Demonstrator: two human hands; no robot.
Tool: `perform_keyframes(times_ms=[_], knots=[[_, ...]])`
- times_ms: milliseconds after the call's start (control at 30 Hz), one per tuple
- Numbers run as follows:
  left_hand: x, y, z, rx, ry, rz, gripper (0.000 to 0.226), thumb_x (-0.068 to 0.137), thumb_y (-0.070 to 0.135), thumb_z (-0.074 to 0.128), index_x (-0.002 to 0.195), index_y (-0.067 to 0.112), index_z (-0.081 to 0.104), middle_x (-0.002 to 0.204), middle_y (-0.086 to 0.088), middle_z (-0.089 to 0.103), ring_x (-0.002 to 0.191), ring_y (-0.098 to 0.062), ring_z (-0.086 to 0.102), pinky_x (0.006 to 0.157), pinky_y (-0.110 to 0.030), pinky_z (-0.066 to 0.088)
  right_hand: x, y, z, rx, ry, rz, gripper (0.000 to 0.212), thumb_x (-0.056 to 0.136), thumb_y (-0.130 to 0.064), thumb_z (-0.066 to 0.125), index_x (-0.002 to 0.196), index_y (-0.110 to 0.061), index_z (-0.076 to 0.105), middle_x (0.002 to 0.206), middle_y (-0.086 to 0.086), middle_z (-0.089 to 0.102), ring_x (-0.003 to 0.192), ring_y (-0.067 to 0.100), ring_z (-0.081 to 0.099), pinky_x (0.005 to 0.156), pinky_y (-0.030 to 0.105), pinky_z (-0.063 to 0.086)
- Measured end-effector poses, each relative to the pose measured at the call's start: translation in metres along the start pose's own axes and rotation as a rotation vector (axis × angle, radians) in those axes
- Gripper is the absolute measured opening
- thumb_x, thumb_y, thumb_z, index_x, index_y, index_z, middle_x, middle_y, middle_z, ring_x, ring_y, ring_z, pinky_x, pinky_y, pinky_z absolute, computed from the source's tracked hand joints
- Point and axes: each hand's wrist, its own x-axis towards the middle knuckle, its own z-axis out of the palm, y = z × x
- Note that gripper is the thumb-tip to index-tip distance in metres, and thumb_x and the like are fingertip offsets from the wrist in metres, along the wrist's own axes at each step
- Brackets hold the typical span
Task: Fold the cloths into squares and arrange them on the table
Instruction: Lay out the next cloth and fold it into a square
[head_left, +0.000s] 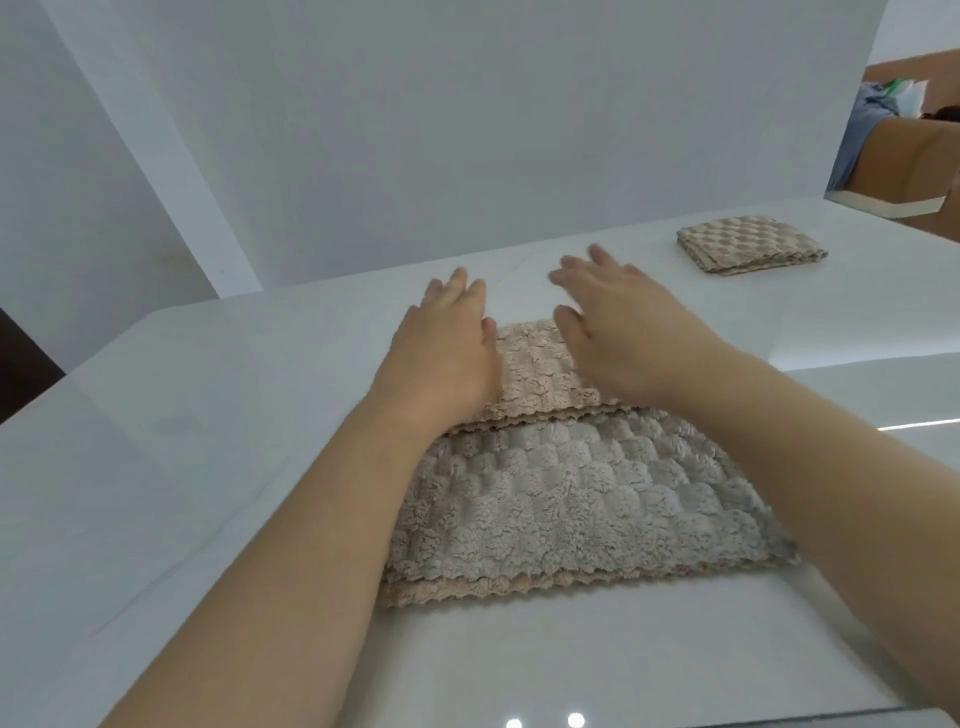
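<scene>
A fluffy cloth (571, 499) lies partly folded on the white table (208, 441) in front of me, its grey side folded up over the beige side, which shows at the far end and along the near edge. My left hand (447, 353) rests flat on the cloth's far left part, fingers together and reaching past its edge. Over the far right part hovers my right hand (618, 332), fingers spread and slightly blurred, holding nothing. A second cloth (750, 250), checkered beige and grey, sits folded into a square at the far right of the table.
A white wall rises right behind the table's far edge. At the top right, past the wall, a brown surface carries a blue item and some clutter (883, 135). A dark opening shows at the far left (21, 374).
</scene>
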Motion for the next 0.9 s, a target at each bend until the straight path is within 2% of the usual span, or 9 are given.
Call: perform_keyframes(times_ms=[100, 200, 267, 400, 533, 700, 800, 900], knots=[[0.024, 0.005, 0.015, 0.071, -0.099, 0.019, 0.052, 0.108, 0.021, 0.031, 0.158, 0.010, 0.027, 0.169, -0.009, 0.013, 0.156, -0.027, 0.010, 0.126, -0.045, 0.014, 0.019, -0.013, 0.014, -0.072, -0.140, -0.053, 0.055, 0.109, -0.026, 0.029, 0.160, -0.008, 0.019, 0.169, 0.008, 0.016, 0.156, 0.026, 0.007, 0.126, 0.046, 0.013], [0.025, -0.002, 0.041, 0.068, -0.124, 0.005, 0.049, 0.105, 0.023, 0.030, 0.151, 0.010, 0.039, 0.163, -0.013, 0.030, 0.151, -0.030, 0.025, 0.122, -0.048, 0.023, 0.023, -0.011, 0.035, -0.034, -0.210, -0.019, 0.055, 0.108, -0.024, 0.029, 0.160, -0.007, 0.018, 0.168, 0.009, 0.018, 0.156, 0.026, 0.012, 0.125, 0.044, 0.015], [0.016, -0.007, 0.057, 0.096, -0.110, 0.007, 0.050, 0.106, 0.027, 0.025, 0.152, 0.012, 0.039, 0.161, -0.011, 0.036, 0.149, -0.029, 0.030, 0.122, -0.046, 0.024, 0.018, -0.006, 0.051, -0.036, -0.252, 0.002, 0.055, 0.108, -0.024, 0.026, 0.160, -0.007, 0.018, 0.168, 0.009, 0.019, 0.155, 0.025, 0.014, 0.125, 0.043, 0.014], [0.010, -0.012, 0.066, 0.150, -0.148, -0.017, 0.056, 0.108, 0.037, 0.017, 0.160, 0.016, 0.024, 0.168, -0.003, 0.023, 0.155, -0.021, 0.017, 0.126, -0.042, 0.012, 0.013, -0.002, 0.063, -0.066, -0.309, 0.052, 0.058, 0.109, -0.031, 0.019, 0.162, -0.008, 0.014, 0.169, 0.009, 0.015, 0.156, 0.024, 0.011, 0.124, 0.040, 0.007], [0.011, -0.017, 0.063, 0.121, -0.193, -0.127, 0.063, 0.107, 0.047, 0.012, 0.162, 0.017, 0.016, 0.170, -0.005, 0.013, 0.157, -0.023, 0.009, 0.127, -0.043, 0.006, 0.016, 0.002, 0.058, -0.030, -0.326, 0.156, 0.065, 0.107, -0.043, 0.017, 0.162, -0.008, 0.013, 0.169, 0.010, 0.010, 0.156, 0.022, 0.008, 0.124, 0.042, 0.005], [0.012, -0.029, 0.061, 0.056, -0.229, -0.312, 0.069, 0.106, 0.051, 0.011, 0.162, 0.011, 0.009, 0.170, -0.009, 0.004, 0.157, -0.026, 0.003, 0.127, -0.045, 0.004, 0.016, 0.020, 0.058, 0.006, -0.332, 0.324, 0.073, 0.105, -0.052, 0.012, 0.162, -0.006, 0.009, 0.170, 0.011, 0.007, 0.157, 0.023, 0.004, 0.125, 0.043, 0.005], [0.011, -0.037, 0.057, 0.006, -0.250, -0.437, 0.071, 0.105, 0.052, 0.014, 0.162, 0.010, 0.007, 0.170, -0.009, 0.001, 0.157, -0.029, 0.005, 0.126, -0.049, 0.008, 0.016, 0.028, 0.058, -0.033, -0.314, 0.400, 0.076, 0.104, -0.055, 0.010, 0.161, -0.005, 0.009, 0.169, 0.012, 0.007, 0.157, 0.024, 0.004, 0.126, 0.041, 0.002], [0.010, -0.044, 0.054, -0.008, -0.268, -0.485, 0.071, 0.106, 0.052, 0.015, 0.162, 0.011, 0.005, 0.170, -0.008, 0.001, 0.157, -0.027, 0.007, 0.126, -0.050, 0.008, 0.017, 0.035, 0.059, -0.031, -0.306, 0.497, 0.080, 0.102, -0.058, 0.010, 0.161, -0.003, 0.009, 0.169, 0.014, 0.007, 0.157, 0.026, 0.004, 0.126, 0.044, 0.006]])
